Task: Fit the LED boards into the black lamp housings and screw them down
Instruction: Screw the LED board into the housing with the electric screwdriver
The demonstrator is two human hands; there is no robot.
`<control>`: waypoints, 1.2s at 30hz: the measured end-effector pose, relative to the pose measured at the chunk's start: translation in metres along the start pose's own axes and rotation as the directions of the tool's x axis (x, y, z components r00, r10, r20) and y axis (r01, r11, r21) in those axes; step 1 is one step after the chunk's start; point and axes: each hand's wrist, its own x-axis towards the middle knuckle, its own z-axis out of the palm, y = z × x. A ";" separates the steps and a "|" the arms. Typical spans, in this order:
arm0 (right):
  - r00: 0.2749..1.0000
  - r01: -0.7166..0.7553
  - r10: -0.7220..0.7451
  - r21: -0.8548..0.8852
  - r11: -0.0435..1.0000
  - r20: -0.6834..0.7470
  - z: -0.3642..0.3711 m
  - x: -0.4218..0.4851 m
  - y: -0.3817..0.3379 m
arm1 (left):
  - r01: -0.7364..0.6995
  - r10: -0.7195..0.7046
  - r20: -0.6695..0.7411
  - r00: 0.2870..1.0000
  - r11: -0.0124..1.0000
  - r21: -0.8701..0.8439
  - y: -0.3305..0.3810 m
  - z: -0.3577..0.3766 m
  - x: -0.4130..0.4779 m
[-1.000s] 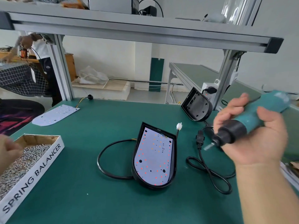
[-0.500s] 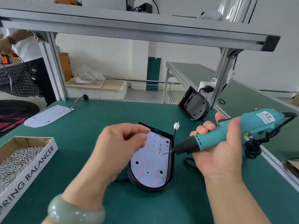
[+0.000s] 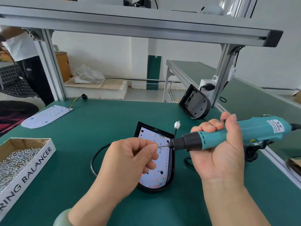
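your right hand (image 3: 218, 154) grips the teal screwdriver (image 3: 228, 136); your left hand (image 3: 130, 160) pinches at its bit tip above the led board (image 3: 156, 175).

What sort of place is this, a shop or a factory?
Probably a lamp-assembly workshop: a green-topped workbench under an aluminium frame, a cardboard tray of silver screws, and a teal electric screwdriver above a black lamp housing holding a white LED board.

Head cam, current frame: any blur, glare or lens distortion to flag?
Head view: left hand, right hand and screwdriver sharp, no motion blur; wide-angle distortion slants the frame beam; lighting soft and even, shadows faint; LED board bright, not blown out.
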 end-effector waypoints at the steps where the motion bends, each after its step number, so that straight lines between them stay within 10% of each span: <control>1: 1.000 -0.002 0.002 0.001 1.000 -0.004 0.000 0.000 0.000 | 0.008 -0.008 0.010 1.000 1.000 -0.024 0.000 0.001 0.000; 26: 0.995 -0.033 0.036 0.031 0.999 -0.095 -0.001 -0.001 0.005 | 0.086 -0.082 0.029 0.996 0.973 -0.213 -0.008 0.010 0.004; 33: 0.991 -0.022 0.008 -0.104 0.994 -0.133 -0.011 0.008 0.003 | -0.011 0.080 -0.349 0.934 0.981 0.195 -0.012 -0.022 0.022; 36: 0.994 -0.027 0.006 -0.203 0.979 -0.105 -0.016 0.009 0.009 | 0.185 -0.100 -0.219 0.970 0.893 0.410 -0.030 -0.027 0.030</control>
